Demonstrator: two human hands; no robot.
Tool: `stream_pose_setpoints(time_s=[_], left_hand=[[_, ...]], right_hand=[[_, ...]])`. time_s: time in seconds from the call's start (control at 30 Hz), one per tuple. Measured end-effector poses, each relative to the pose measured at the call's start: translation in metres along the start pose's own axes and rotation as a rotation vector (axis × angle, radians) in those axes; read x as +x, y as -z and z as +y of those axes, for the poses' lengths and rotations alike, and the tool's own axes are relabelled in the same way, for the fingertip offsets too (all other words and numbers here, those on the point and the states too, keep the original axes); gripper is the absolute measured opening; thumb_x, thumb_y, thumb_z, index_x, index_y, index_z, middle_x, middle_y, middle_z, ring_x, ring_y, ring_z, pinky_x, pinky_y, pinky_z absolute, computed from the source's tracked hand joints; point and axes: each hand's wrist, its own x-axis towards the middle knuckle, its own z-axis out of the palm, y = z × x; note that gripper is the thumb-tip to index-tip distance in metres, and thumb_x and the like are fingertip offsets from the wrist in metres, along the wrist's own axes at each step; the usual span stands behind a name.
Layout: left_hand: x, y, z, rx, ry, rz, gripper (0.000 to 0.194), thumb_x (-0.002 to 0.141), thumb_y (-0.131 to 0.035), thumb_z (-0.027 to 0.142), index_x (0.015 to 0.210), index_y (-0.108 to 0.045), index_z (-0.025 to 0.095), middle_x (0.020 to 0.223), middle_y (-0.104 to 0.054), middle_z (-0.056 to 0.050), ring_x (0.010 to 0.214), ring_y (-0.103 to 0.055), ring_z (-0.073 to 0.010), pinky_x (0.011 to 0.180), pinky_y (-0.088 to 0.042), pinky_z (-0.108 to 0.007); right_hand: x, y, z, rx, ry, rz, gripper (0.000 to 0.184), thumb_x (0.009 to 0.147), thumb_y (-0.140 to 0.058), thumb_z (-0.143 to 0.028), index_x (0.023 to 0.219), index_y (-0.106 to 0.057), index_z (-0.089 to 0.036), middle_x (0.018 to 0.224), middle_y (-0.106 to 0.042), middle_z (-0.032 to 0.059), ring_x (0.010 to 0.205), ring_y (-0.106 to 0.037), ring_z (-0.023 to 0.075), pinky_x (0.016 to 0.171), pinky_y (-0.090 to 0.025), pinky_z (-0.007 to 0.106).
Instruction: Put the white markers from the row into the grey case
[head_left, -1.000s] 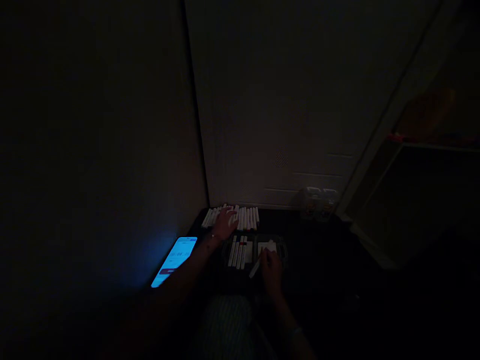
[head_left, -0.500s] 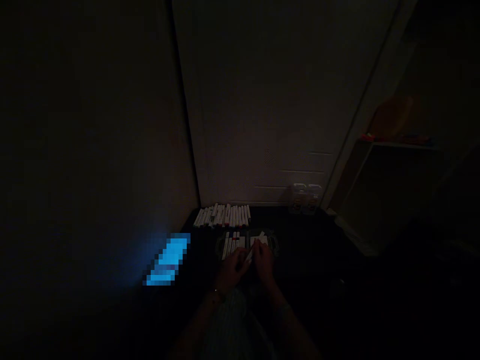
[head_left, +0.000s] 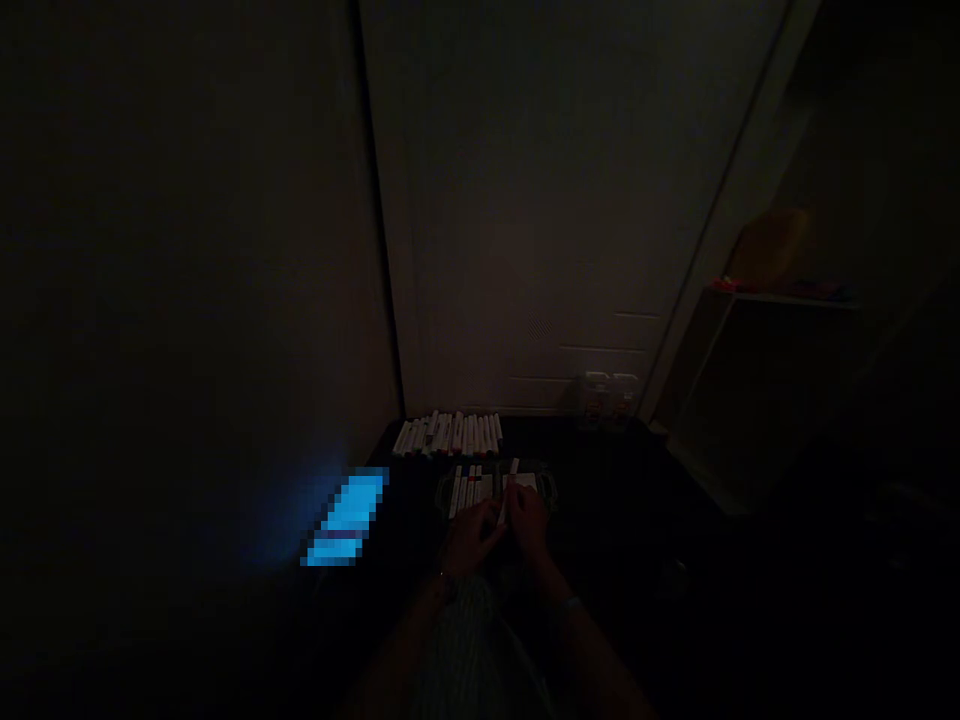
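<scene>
Low light dims everything. My right hand (head_left: 529,518) is closed around a white marker (head_left: 514,467), which stands nearly upright on the page over the right half of a clear case (head_left: 553,490). Closed at the marker's lower end is my left hand (head_left: 471,535), its fingertips partly lost in shadow. Inside the left half of the case lie several white markers (head_left: 455,492) side by side, some with coloured bands. Behind the case, a row of loose white markers (head_left: 450,433) lies along the wall.
A glowing phone (head_left: 346,518), its screen pixelated, is at the left against the wall (head_left: 225,300). Two clear containers (head_left: 609,400) stand at the back right of the dark table (head_left: 600,470). Farther right is a shelf unit (head_left: 780,300) with an orange object (head_left: 769,245) on top.
My left hand has come back from the marker row to my right hand. The marker in my right hand has turned more upright. The view has shifted slightly.
</scene>
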Motion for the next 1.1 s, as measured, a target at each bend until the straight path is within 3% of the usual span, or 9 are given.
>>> stream_pose_setpoints(time_s=[0.17, 0.33, 0.6, 0.73, 0.87, 0.97, 1.1], left_hand=[[0.003, -0.002, -0.005, -0.031, 0.102, 0.101, 0.032, 0.081, -0.043, 0.036, 0.108, -0.049, 0.021, 0.082, -0.061, -0.003, 0.078, -0.058, -0.0164, 0.071, -0.044, -0.029], [0.005, -0.002, -0.008, -0.035, 0.103, 0.148, 0.028, 0.079, -0.046, 0.029, 0.105, -0.048, 0.021, 0.086, -0.061, -0.003, 0.08, -0.058, -0.0166, 0.073, -0.043, -0.03], [0.004, 0.0, -0.004, -0.074, 0.103, 0.132, 0.035, 0.074, -0.051, 0.035, 0.106, -0.046, 0.021, 0.071, -0.058, 0.001, 0.063, -0.055, -0.0145, 0.061, -0.044, -0.028], [0.012, 0.005, -0.01, -0.079, 0.079, 0.251, 0.036, 0.079, -0.045, 0.036, 0.111, -0.045, 0.02, 0.082, -0.06, -0.003, 0.074, -0.058, -0.0165, 0.068, -0.046, -0.03], [0.028, 0.011, -0.02, 0.057, 0.128, 0.389, 0.037, 0.081, -0.039, 0.036, 0.114, -0.044, 0.019, 0.102, -0.059, -0.008, 0.093, -0.057, -0.0214, 0.081, -0.043, -0.037], [0.034, 0.012, -0.024, 0.218, 0.087, 0.361, 0.041, 0.082, -0.038, 0.035, 0.12, -0.039, 0.02, 0.111, -0.057, -0.008, 0.105, -0.051, -0.0239, 0.09, -0.036, -0.041], [0.031, 0.009, -0.02, 0.389, -0.001, 0.235, 0.042, 0.081, -0.039, 0.036, 0.12, -0.041, 0.02, 0.118, -0.054, -0.009, 0.11, -0.046, -0.026, 0.091, -0.033, -0.042]], right_hand=[[-0.002, 0.0, -0.002, -0.064, 0.1, -0.1, 0.045, 0.088, -0.032, -0.046, 0.076, -0.066, -0.02, 0.069, -0.06, 0.003, 0.068, -0.054, 0.0127, 0.061, -0.036, 0.02], [-0.002, 0.0, -0.005, -0.056, 0.204, -0.122, 0.035, 0.085, -0.04, -0.044, 0.077, -0.066, -0.022, 0.071, -0.062, 0.0019, 0.074, -0.054, 0.0138, 0.068, -0.037, 0.022], [-0.001, -0.008, 0.004, -0.006, 0.132, -0.121, 0.035, 0.087, -0.036, -0.044, 0.081, -0.062, -0.021, 0.076, -0.062, 0.0026, 0.074, -0.055, 0.0144, 0.066, -0.038, 0.022], [0.001, -0.01, 0.005, -0.001, 0.109, -0.114, 0.036, 0.091, -0.029, -0.042, 0.084, -0.058, -0.022, 0.077, -0.062, 0.0028, 0.072, -0.057, 0.0145, 0.064, -0.038, 0.022], [0.002, -0.009, 0.003, 0.013, 0.134, -0.149, 0.032, 0.091, -0.027, -0.04, 0.106, -0.051, -0.025, 0.087, -0.063, 0.0025, 0.077, -0.059, 0.0153, 0.066, -0.04, 0.023], [0.003, -0.009, 0.002, 0.002, 0.081, -0.169, 0.033, 0.091, -0.027, -0.04, 0.111, -0.047, -0.023, 0.084, -0.063, 0.0028, 0.075, -0.059, 0.0166, 0.064, -0.041, 0.024], [0.002, -0.007, 0.001, 0.011, 0.048, -0.162, 0.032, 0.091, -0.026, -0.04, 0.11, -0.046, -0.023, 0.087, -0.064, 0.0026, 0.078, -0.06, 0.0168, 0.066, -0.041, 0.025]])
